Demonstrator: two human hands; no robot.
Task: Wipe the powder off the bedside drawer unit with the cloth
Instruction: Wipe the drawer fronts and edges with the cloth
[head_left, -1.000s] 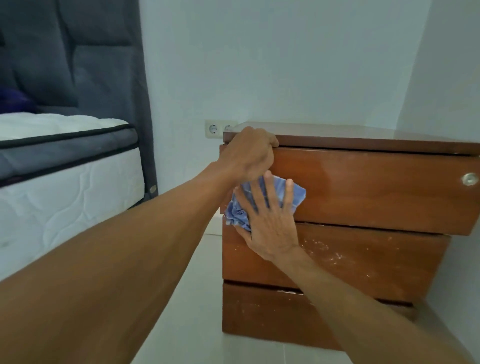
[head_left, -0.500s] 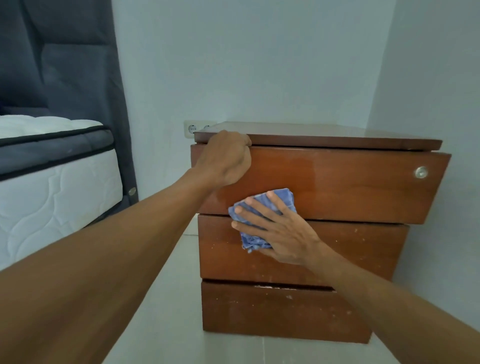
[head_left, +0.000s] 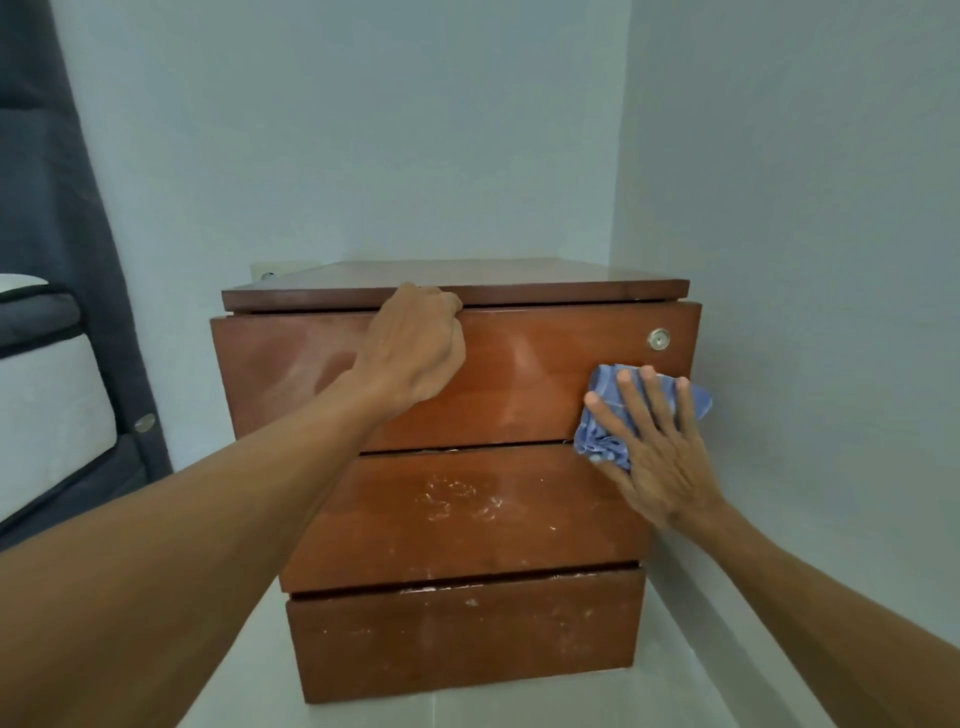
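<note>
Red-brown wood drawer unit (head_left: 467, 283), 3 drawers, stands in a corner betw. two pale walls on a light floor (head_left: 234, 691).

L hand (head_left: 415, 353): fingers curled over the upper edge of the top drawer (head_left: 535, 374), fingertips tucked into the gap under the top board, approx. mid-width. Knuckles face cam; grips the drawer edge, nothing else in it.

R hand (head_left: 654, 457): fingers straight and spread, palm flat, pressing the cloth (head_left: 605, 415) against the unit's front. No pinch, cloth is held only by pressure.

Cloth: blue, crumpled, at the right end of the top drawer front, just below the round metal lock (head_left: 658, 340) but not touching it. One corner pokes past the drawer's right edge; lower folds reach the gap betw. top and mid drawer.

Powder (head_left: 457, 499): white smears and flecks, densest at centre of mid drawer (head_left: 545, 545) front, well left of the cloth. Scattered specks also on bottom drawer (head_left: 519, 639) and a thin white line along its upper edge. Top drawer front shows only a faint haze on left half; can't tell if powder or glare.

Surrounds: white mattress (head_left: 47, 405) w/ dark trim at left edge of view, dark grey padded headboard (head_left: 47, 182) behind it, wall socket (head_left: 262, 273) partly hidden behind unit's back-left corner.
</note>
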